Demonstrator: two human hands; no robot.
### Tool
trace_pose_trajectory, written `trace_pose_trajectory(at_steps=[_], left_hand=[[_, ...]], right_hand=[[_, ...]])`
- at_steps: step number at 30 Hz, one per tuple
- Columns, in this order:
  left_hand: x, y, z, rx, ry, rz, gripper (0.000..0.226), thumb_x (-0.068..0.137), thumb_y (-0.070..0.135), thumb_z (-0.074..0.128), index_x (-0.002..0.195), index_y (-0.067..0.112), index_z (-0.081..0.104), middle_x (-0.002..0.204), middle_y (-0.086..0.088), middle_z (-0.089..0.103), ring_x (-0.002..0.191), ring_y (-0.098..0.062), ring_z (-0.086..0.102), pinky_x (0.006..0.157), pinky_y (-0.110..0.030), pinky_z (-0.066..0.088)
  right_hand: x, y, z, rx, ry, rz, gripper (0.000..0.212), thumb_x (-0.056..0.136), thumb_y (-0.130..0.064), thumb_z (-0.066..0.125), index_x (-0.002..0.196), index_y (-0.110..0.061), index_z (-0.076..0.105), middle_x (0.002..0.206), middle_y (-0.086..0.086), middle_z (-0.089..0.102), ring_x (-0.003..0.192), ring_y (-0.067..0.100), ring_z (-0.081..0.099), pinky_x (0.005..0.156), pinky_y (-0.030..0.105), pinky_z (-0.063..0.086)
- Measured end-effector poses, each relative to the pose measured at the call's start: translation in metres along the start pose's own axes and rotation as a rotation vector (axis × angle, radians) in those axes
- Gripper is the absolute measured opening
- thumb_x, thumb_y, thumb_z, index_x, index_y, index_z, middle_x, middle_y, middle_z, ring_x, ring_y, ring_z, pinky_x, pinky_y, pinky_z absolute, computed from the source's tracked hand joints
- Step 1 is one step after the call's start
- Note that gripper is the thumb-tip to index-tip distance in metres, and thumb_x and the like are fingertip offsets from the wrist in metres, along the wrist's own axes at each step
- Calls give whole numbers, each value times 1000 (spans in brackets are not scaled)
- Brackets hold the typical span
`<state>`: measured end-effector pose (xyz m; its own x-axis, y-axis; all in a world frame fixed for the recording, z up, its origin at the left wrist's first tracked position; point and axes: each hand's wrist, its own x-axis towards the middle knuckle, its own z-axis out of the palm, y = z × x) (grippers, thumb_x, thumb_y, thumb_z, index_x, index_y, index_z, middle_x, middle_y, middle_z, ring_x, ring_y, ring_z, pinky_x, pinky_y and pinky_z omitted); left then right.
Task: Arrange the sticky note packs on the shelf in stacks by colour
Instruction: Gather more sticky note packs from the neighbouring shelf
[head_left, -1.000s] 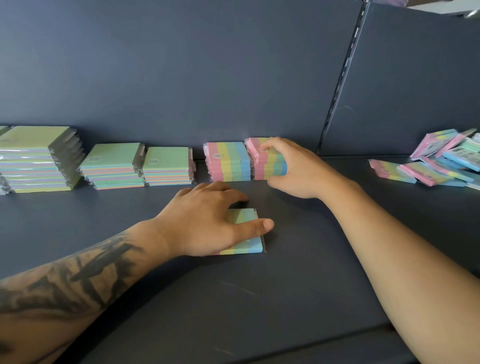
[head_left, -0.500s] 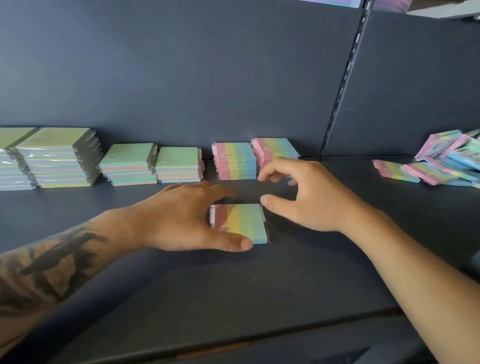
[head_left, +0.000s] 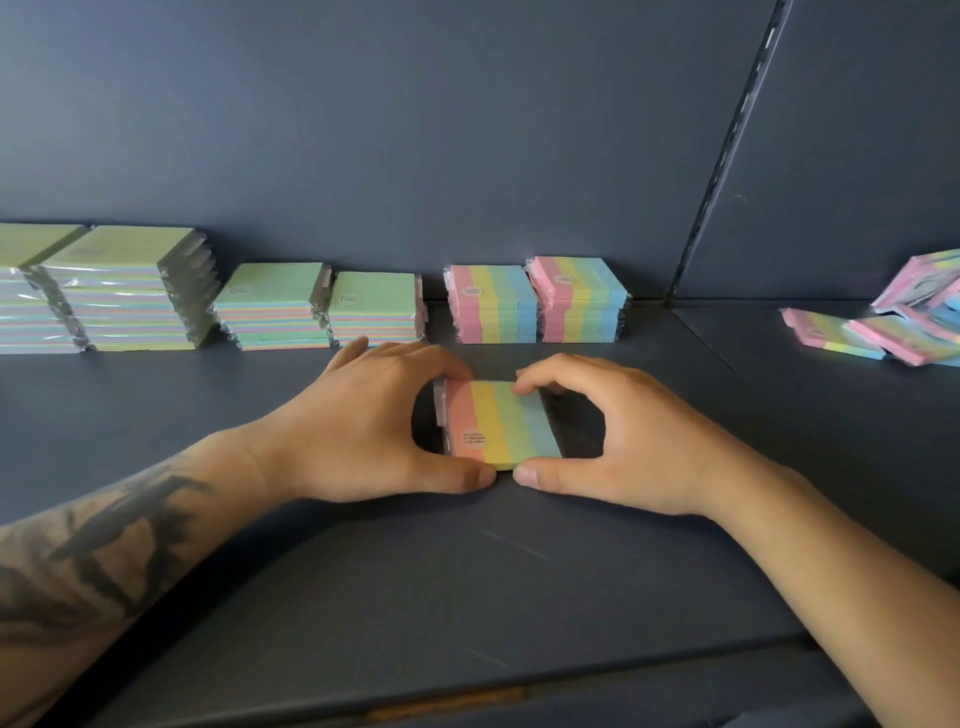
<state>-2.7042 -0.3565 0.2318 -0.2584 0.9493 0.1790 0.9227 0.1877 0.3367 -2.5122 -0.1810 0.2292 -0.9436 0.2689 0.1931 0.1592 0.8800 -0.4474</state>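
Striped pack (head_left: 500, 422) gripped between both hands (head_left: 498, 441)

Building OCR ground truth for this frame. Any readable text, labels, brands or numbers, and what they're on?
No text can be read in this frame.
Striped pack held in both hands: round sticker with small print, too blurred to read.
Green stacks: round stickers on top, print too small to read.
Striped stacks by the back wall: round stickers, unreadable.
Loose packs at far right: no print can be made out.
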Motion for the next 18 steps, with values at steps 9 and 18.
trace_pose_trajectory(at_steps=[9,18], left_hand=[[2,6,-1,-92,176,71,76,60,76,69,123,36,57,114,24,62,109,-4,57,114,-49,35],[-2,-4,-2,64,3,-203,124,62,102,45,162,41,2,167,14,22,155,-15,18,127,-39,14]], right_hand=[[6,-12,2,-17,70,-88,61,77,-54,82,130,-46,56,138,-37,46,135,-4,39,107,17,34],[48,-15,-48,-113,96,3,52,78,-45,86,120,-46,57,128,-27,50,113,-2,46,87,3,33]])
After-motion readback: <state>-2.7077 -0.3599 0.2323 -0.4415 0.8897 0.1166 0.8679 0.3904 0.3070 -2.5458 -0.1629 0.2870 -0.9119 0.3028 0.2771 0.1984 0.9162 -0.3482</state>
